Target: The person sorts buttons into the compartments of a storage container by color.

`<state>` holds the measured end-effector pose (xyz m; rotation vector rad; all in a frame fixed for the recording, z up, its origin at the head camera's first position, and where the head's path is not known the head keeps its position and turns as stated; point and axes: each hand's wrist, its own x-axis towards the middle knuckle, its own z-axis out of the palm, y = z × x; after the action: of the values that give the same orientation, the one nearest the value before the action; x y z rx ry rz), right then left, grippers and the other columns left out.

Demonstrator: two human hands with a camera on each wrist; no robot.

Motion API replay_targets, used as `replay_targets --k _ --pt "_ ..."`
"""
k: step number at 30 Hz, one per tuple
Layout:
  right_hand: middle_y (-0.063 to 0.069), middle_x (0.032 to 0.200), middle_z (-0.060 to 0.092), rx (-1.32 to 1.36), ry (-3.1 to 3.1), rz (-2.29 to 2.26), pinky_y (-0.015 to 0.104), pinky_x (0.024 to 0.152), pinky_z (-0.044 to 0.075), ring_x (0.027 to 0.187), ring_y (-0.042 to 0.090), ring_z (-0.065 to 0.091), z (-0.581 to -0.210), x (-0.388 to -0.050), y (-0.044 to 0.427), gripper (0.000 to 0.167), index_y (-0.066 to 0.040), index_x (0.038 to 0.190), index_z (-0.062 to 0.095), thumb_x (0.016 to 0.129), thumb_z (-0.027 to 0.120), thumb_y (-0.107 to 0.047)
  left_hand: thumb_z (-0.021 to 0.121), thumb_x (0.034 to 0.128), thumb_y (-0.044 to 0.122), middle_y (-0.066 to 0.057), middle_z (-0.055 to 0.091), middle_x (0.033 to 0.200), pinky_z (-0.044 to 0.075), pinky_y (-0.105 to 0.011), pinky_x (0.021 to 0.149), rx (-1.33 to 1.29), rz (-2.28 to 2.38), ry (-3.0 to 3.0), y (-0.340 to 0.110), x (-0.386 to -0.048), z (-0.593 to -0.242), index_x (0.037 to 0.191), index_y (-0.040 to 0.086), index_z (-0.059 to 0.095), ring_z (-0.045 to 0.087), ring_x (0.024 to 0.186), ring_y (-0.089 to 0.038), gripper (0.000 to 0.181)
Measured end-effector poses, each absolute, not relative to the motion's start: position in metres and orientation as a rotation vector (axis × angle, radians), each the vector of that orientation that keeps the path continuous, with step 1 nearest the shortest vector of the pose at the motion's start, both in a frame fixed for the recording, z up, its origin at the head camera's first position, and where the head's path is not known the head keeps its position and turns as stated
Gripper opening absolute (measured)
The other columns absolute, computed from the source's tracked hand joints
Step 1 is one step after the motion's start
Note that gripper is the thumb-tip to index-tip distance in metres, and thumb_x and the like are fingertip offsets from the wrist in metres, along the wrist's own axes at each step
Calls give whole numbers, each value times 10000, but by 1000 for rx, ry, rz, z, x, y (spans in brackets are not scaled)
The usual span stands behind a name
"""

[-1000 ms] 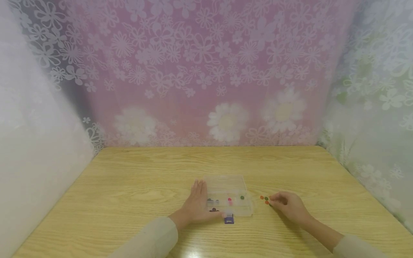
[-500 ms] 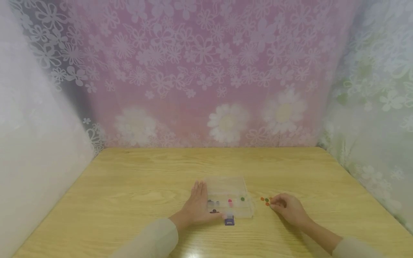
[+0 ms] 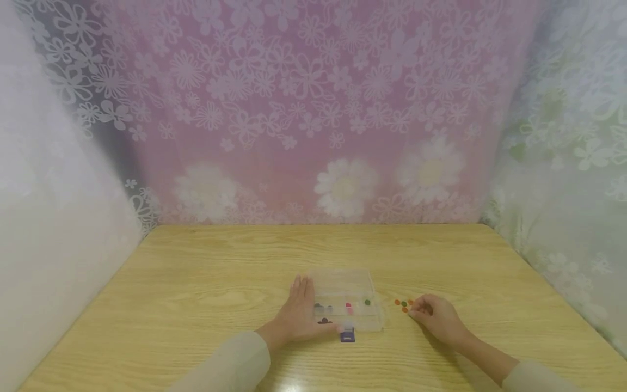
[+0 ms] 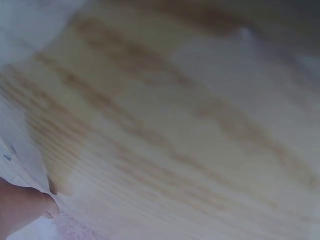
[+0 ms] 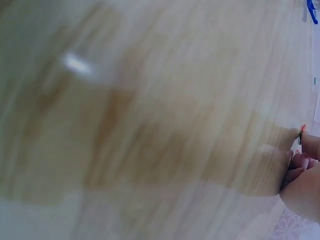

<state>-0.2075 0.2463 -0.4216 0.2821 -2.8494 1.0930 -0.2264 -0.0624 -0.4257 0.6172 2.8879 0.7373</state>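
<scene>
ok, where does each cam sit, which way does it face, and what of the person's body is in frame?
Head: worn on the head, facing forward and down at the table, open clear box and small orange and green pieces; left hand, right hand and pale sleeves show.
Left wrist: on that wrist, mostly blurred tabletop; part of the left hand, lower left.
Right wrist: on that wrist, mostly blurred tabletop; part of the right hand, right edge.
Shared: head and right wrist both show the right hand and tabletop.

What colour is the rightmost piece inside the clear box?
The rightmost piece is green; the head view shows it best.
</scene>
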Motion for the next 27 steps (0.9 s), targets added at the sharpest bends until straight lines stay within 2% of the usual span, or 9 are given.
replay_targets --k 10,17,24,27 --pt "50 798 628 247 -2865 1098 177 575 438 664 31 481 -420 -207 246 99 13 857 635 858 625 -86 603 704 706 -252 76 1534 120 -468 1169 581 758 2871 -62 -226 -424 1456 -63 71 -1 1428 -393 1200" --pt "74 844 659 177 -2877 1099 177 613 460 745 102 546 -420 -208 247 126 31 877 643 870 614 -92 606 704 704 -247 82 1535 118 -467 1170 599 762 2880 -62 -226 -426 1456 -65 70 4 1429 -391 1201" --pt "128 908 679 106 -2881 1135 312 705 529 853 210 605 -417 -211 246 165 37 884 661 873 623 -124 616 712 685 -271 91 1524 122 -473 1167 613 737 2889 -62 -226 -426 1446 -86 82 14 1424 -407 1191" --pt "148 932 683 79 -2877 1157 320 720 528 890 246 610 -416 -212 246 160 32 881 668 870 627 -123 616 715 684 -280 97 1520 128 -475 1166 618 728 2895 -61 -225 -425 1443 -93 86 22 1421 -415 1189"
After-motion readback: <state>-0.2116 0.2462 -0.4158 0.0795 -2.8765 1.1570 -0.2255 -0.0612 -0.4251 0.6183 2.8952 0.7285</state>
